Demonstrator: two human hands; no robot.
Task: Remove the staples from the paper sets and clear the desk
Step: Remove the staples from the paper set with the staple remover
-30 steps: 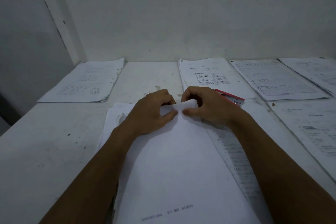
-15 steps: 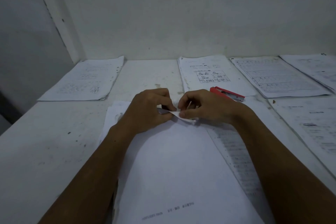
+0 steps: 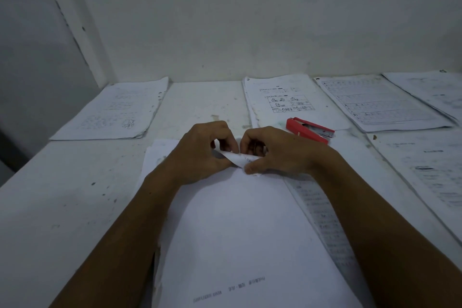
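Paper set (image 3: 240, 232) lies flat on the desk (image 3: 62, 207), under both forearms, print upside down at its near edge. Its far corner (image 3: 240, 157) is folded up, between the hands. Left hand (image 3: 200, 155) pinches that corner from the left, fingers curled. Right hand (image 3: 275, 155) pinches it from the right, thumb on the sheet edge. Staple itself too small to tell. Red stapler (image 3: 310, 130) just beyond the right hand, on the desk. Farther out: one paper stack (image 3: 112, 112) far left of the hands, three stacks (image 3: 280, 97) beyond and right, another (image 3: 425, 177) right of the right arm.
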